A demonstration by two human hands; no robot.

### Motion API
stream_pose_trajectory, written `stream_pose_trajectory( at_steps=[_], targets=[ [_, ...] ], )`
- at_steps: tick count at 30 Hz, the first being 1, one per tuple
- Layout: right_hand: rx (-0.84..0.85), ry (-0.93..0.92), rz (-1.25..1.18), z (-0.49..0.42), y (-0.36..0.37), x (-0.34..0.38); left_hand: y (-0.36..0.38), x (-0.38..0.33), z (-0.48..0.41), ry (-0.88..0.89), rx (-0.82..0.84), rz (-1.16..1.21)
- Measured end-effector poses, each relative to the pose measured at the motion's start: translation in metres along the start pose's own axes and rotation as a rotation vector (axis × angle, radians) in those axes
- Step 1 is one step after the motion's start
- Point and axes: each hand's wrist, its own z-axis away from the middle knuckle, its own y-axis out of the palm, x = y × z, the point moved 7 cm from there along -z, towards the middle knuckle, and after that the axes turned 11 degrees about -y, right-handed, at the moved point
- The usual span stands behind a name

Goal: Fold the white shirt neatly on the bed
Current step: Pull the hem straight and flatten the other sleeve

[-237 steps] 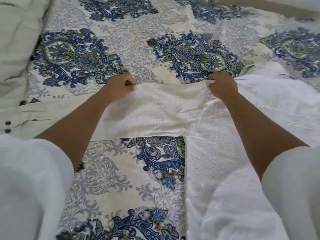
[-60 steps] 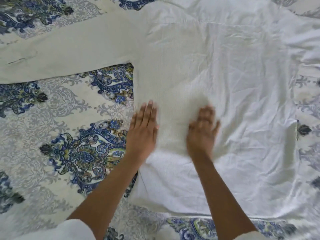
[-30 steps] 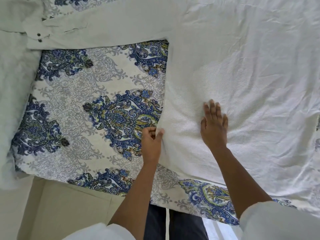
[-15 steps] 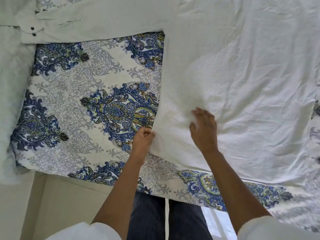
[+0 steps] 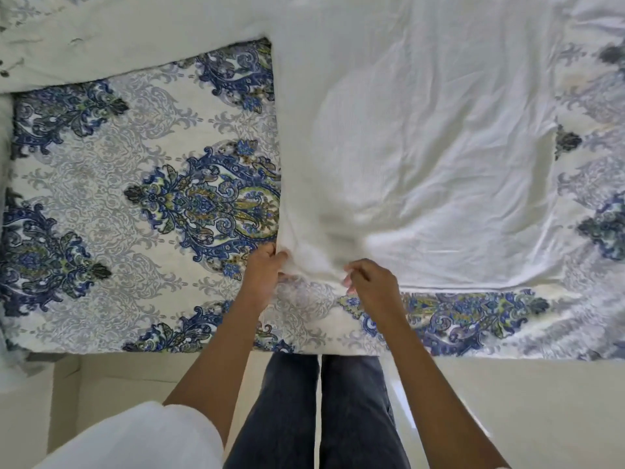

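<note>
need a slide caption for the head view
Both hands, left and right, pinch the near corner of the white shirt on the patterned bed.

Spread flat on the bed (image 5: 101,204): the shirt (image 5: 422,137), filling the middle and right, with one sleeve (image 5: 118,45) stretched away to the far left along the top. Bare bedspread to the left of the body, below that sleeve, and in a strip along the near edge. At the shirt's near left corner, the left hand (image 5: 265,272) on the side edge and the right hand (image 5: 370,282) on the hem just beside it. Legs (image 5: 321,411) on the floor (image 5: 541,411) before the bed.
</note>
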Motion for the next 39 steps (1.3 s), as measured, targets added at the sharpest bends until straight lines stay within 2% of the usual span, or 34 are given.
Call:
stream_pose_trajectory(
  at_steps=[4, 6, 9, 11, 15, 17, 20, 25, 28, 33, 39],
  targets=[
    [0.087, 0.228, -0.233, 0.03, 0.042, -0.035, 0.005, 0.014, 0.012, -0.095, 0.132, 0.165],
    [0.04, 0.331, -0.483, 0.039, 0.059, -0.047, 0.006, 0.017, 0.014, -0.108, 0.176, 0.236],
    [-0.072, 0.288, -1.044, 0.034, 0.078, -0.041, 0.004, 0.017, 0.015, -0.094, 0.192, 0.266],
    [-0.13, 0.259, -1.297, 0.022, 0.089, -0.034, 0.002, 0.018, 0.011, -0.088, 0.184, 0.256],
    [-0.274, 0.176, -1.518, 0.005, 0.085, -0.021, 0.0, 0.02, 0.005, -0.063, 0.197, 0.255],
    [-0.411, 0.19, -1.612, 0.004, 0.07, -0.023, -0.002, 0.02, 0.005, -0.048, 0.197, 0.261],
    [-0.65, 0.277, -1.564, 0.005, 0.039, -0.046, -0.004, 0.021, 0.003, -0.024, 0.161, 0.174],
    [-0.82, 0.255, -1.418, 0.01, -0.022, -0.086, 0.0, 0.022, 0.0, 0.018, 0.123, 0.059],
    [-0.777, 0.202, -1.389, 0.011, -0.041, -0.094, 0.003, 0.023, 0.0, 0.044, 0.135, 0.011],
    [-0.724, 0.285, -1.26, 0.019, -0.04, -0.101, 0.0, 0.021, 0.005, 0.1, 0.119, -0.117],
    [-0.62, 0.366, -1.172, 0.025, -0.05, -0.098, -0.001, 0.021, 0.013, 0.084, 0.005, -0.152]
  ],
)
